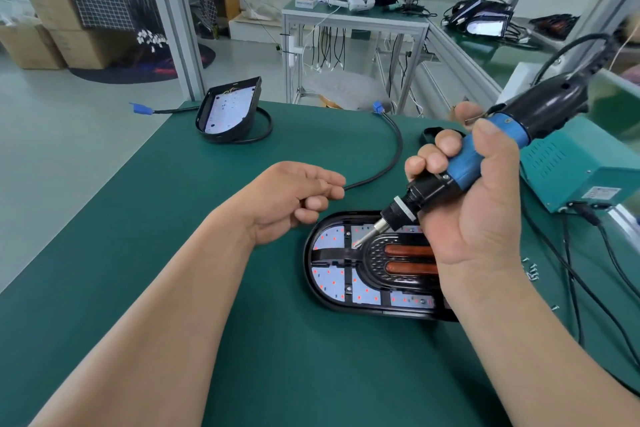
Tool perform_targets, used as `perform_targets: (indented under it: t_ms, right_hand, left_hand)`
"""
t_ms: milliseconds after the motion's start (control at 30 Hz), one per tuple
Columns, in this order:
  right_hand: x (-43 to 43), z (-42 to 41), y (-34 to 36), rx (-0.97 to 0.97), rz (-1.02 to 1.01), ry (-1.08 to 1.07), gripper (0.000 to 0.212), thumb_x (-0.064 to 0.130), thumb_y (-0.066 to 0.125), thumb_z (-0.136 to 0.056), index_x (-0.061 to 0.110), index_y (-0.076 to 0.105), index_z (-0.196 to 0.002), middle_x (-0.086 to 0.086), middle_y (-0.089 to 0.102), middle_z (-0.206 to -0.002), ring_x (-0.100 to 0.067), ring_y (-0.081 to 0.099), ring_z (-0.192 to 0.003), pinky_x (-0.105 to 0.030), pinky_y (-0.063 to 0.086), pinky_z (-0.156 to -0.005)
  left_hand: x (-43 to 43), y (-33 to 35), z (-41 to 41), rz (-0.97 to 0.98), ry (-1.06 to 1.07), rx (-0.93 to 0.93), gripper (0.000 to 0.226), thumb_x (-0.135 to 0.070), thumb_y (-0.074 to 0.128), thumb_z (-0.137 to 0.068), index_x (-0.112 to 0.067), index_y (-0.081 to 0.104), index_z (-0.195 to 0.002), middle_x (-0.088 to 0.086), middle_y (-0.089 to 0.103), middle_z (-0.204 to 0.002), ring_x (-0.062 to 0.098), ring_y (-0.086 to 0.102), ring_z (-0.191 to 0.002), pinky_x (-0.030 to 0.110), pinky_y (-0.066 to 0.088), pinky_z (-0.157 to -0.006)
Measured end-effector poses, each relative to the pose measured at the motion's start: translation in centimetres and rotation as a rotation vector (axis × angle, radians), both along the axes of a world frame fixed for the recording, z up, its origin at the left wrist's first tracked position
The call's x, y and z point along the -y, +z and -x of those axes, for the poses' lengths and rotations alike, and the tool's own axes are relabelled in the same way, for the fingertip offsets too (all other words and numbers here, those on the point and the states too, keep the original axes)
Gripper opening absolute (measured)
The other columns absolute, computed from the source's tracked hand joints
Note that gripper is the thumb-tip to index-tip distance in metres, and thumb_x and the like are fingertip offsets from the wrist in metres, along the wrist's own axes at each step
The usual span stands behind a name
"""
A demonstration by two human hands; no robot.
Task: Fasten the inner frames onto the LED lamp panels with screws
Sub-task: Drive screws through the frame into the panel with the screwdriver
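Table fills foreground. Panel lies flat on it, ctr-right; frame sits in panel. Driver, gripped in R hand, slants above panel, tip down at frame's left end. L hand is just left of & behind panel. Cable runs from beside L hand to table's far edge. 2nd panel stands tilted at far-left edge. Supply box on table, right of driver; screws right of panel. Bench behind table; cartons far left.
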State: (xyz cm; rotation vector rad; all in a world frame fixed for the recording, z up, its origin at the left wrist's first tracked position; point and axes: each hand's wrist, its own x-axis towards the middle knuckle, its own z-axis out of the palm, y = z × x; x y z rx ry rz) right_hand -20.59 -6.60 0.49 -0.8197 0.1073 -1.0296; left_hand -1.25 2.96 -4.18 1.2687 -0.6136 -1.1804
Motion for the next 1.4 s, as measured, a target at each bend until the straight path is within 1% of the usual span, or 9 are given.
perform_targets:
  t_ms: [167,400,533,667,800,900,1033,1200,1400]
  right_hand:
    - [0.3,0.1,-0.1,-0.008,-0.027,-0.033,0.014,0.021,0.048,-0.106,0.017,0.055,-0.117,0.003,0.051,-0.079,-0.011,0.050,-0.063,-0.030,0.053,-0.069]
    - [0.8,0.2,-0.2,0.002,-0.069,-0.067,0.015,0.021,0.051,-0.106,0.016,0.055,-0.119,0.003,0.053,-0.079,-0.011,0.051,-0.063,-0.030,0.053,-0.070]
    - [1.1,0.2,-0.3,0.000,-0.102,-0.098,0.014,0.021,0.051,-0.107,0.015,0.056,-0.118,0.002,0.054,-0.079,-0.012,0.052,-0.064,-0.031,0.054,-0.070]
    - [1.3,0.2,-0.5,0.004,-0.120,-0.115,0.012,0.020,0.052,-0.107,0.015,0.057,-0.117,0.002,0.054,-0.078,-0.012,0.052,-0.064,-0.031,0.055,-0.071]
    - [1.4,0.0,-0.5,0.043,-0.153,-0.145,0.014,0.019,0.056,-0.107,0.014,0.055,-0.120,0.001,0.056,-0.079,-0.014,0.054,-0.065,-0.034,0.056,-0.074]
    - [1.5,0.0,-0.7,0.055,-0.163,-0.163,0.015,0.019,0.059,-0.106,0.013,0.054,-0.120,0.000,0.056,-0.081,-0.015,0.055,-0.065,-0.035,0.056,-0.076]
    - [1.7,0.1,-0.8,0.053,-0.174,-0.166,0.014,0.019,0.060,-0.106,0.013,0.055,-0.118,0.000,0.056,-0.081,-0.015,0.055,-0.066,-0.035,0.056,-0.077]
    - [1.8,0.0,-0.8,0.056,-0.173,-0.173,0.014,0.020,0.060,-0.106,0.014,0.054,-0.118,0.000,0.057,-0.080,-0.014,0.055,-0.066,-0.035,0.056,-0.078]
    - [1.9,0.0,-0.9,0.063,-0.182,-0.215,0.016,0.021,0.065,-0.105,0.014,0.055,-0.115,-0.002,0.058,-0.084,-0.016,0.059,-0.069,-0.037,0.058,-0.082]
  left_hand:
    - [0.2,-0.3,0.4,0.010,-0.061,0.063,0.011,-0.009,0.055,-0.109,-0.001,0.062,-0.109,0.005,0.071,-0.080,0.003,0.039,-0.048,0.013,0.029,-0.038]
    - [0.1,-0.3,0.6,0.033,-0.088,0.028,0.016,-0.013,0.060,-0.106,-0.005,0.074,-0.101,0.002,0.068,-0.081,0.002,0.042,-0.051,0.011,0.028,-0.038]
    - [-0.1,-0.3,0.5,0.035,-0.134,0.008,0.019,-0.016,0.059,-0.106,-0.006,0.073,-0.098,0.004,0.064,-0.084,0.002,0.042,-0.054,0.012,0.030,-0.040]
    - [-0.2,-0.2,0.6,0.034,-0.183,0.023,0.017,-0.023,0.069,-0.092,-0.007,0.075,-0.095,0.002,0.060,-0.080,0.002,0.041,-0.053,0.011,0.029,-0.040]
    - [-0.3,-0.2,0.5,0.035,-0.200,0.040,0.015,-0.021,0.070,-0.091,-0.009,0.079,-0.093,0.001,0.060,-0.078,0.001,0.040,-0.052,0.011,0.028,-0.040]
    - [-0.4,-0.1,0.4,0.041,-0.220,0.018,0.017,-0.018,0.061,-0.102,-0.009,0.071,-0.093,0.003,0.062,-0.081,0.002,0.043,-0.054,0.012,0.029,-0.040]
    - [-0.4,-0.2,0.3,0.033,-0.225,-0.013,0.019,-0.019,0.054,-0.107,-0.010,0.066,-0.094,0.003,0.061,-0.082,0.004,0.042,-0.056,0.013,0.029,-0.040]
    - [-0.4,-0.4,0.4,0.053,-0.234,0.030,0.017,-0.021,0.070,-0.090,-0.011,0.083,-0.095,-0.001,0.060,-0.077,0.002,0.042,-0.055,0.012,0.028,-0.042]
    - [-0.5,-0.5,0.2,0.087,-0.249,0.035,0.023,-0.008,0.071,-0.086,-0.007,0.084,-0.105,0.004,0.071,-0.084,0.003,0.045,-0.057,0.012,0.030,-0.044]
